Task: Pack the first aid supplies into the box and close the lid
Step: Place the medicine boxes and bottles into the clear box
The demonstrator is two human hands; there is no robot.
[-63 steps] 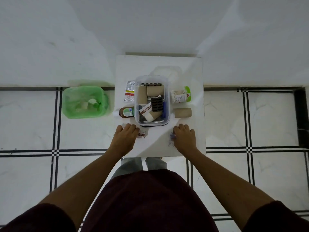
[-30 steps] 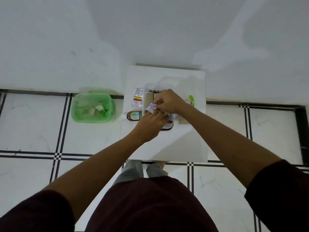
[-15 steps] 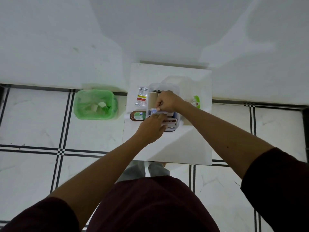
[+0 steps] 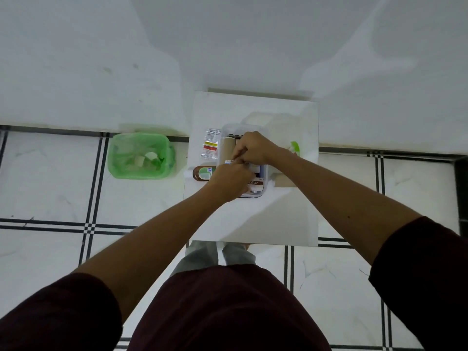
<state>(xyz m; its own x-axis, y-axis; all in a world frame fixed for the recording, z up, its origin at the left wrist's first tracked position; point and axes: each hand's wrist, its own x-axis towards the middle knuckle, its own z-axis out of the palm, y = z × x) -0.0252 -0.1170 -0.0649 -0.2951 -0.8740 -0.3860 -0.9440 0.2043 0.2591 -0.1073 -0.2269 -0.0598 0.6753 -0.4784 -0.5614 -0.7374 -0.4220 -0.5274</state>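
A clear plastic box (image 4: pixel 229 129) stands open on the small white table (image 4: pixel 253 219), holding brown bandage rolls (image 4: pixel 227 148) and a brown-labelled carton (image 4: pixel 255 183). Both hands are over the box. My left hand (image 4: pixel 229 181) and my right hand (image 4: pixel 253 148) meet above its middle, fingers pinched on a small white packet (image 4: pixel 231 161). Left of the box lie a flat sachet (image 4: pixel 211 143) and a brown bottle (image 4: pixel 202 173). To the right, a green-capped container (image 4: pixel 295 147) and a cardboard roll (image 4: pixel 285 182) show partly behind my right forearm.
A green bin (image 4: pixel 140 155) with scraps stands on the tiled floor left of the table. A pale wall runs behind the table. The clear lid (image 4: pixel 260 117) seems to lie behind the box, faint against the tabletop.
Both hands left the table's front edge, each picking up a small item there, and came together over the box. In the last half second they sank slightly lower into it.
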